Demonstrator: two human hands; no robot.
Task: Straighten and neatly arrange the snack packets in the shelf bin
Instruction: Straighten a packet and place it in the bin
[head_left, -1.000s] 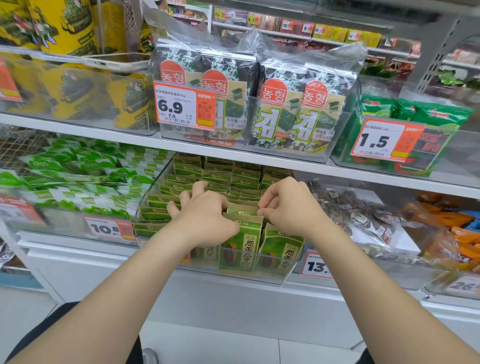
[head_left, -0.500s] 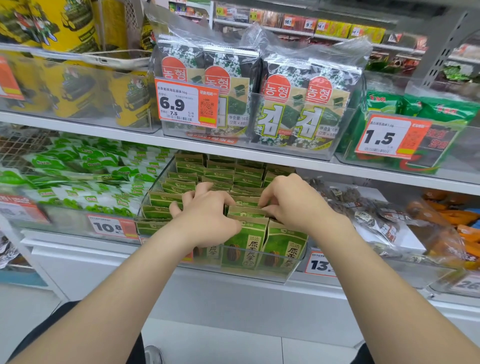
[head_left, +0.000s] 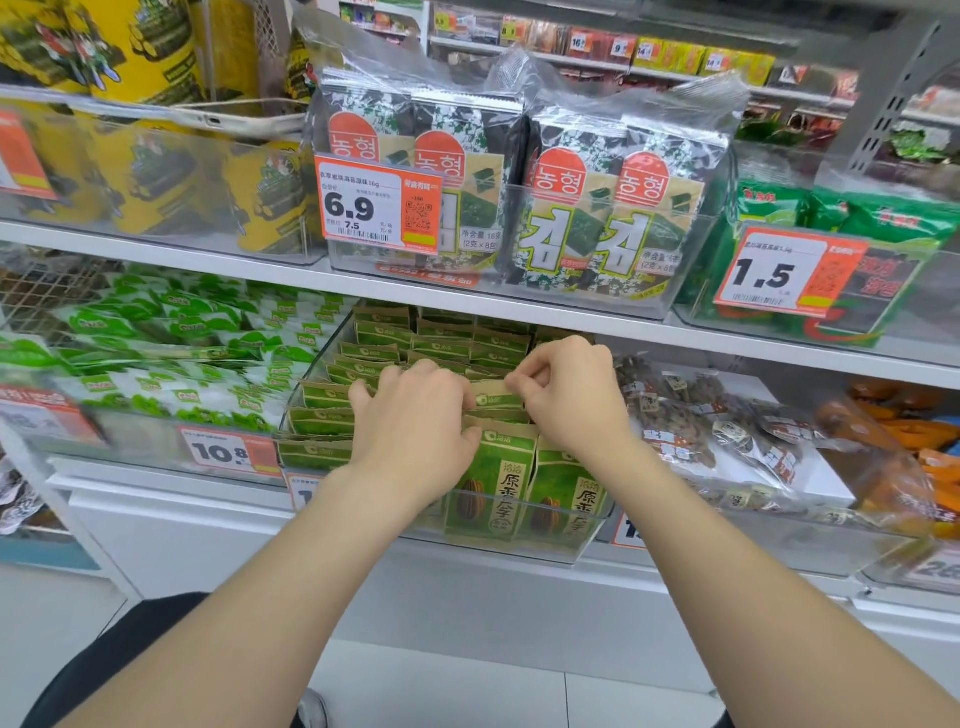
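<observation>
Fingers (head_left: 519, 382) of right hand (head_left: 571, 400) curled tight, pinching top edge of one packet (head_left: 496, 399) mid-row. Left hand (head_left: 410, 431) just beside, fingers bent down over packet tops, thumb against front packet, gripping. Rows of packets (head_left: 441, 343) upright inside clear bin (head_left: 589, 530), under shelf (head_left: 260, 275) of seaweed packs (head_left: 571, 208).

Left hand (head_left: 415, 431), right hand (head_left: 571, 400): bare. Left forearm (head_left: 291, 587), right forearm (head_left: 727, 571): bare, wrist to frame edge. Black garment (head_left: 130, 654) under left forearm, well behind left hand; plain dark fabric, kind unclear. Grey shoe toe (head_left: 311, 709) between forearms, far below hands, blurred.
</observation>
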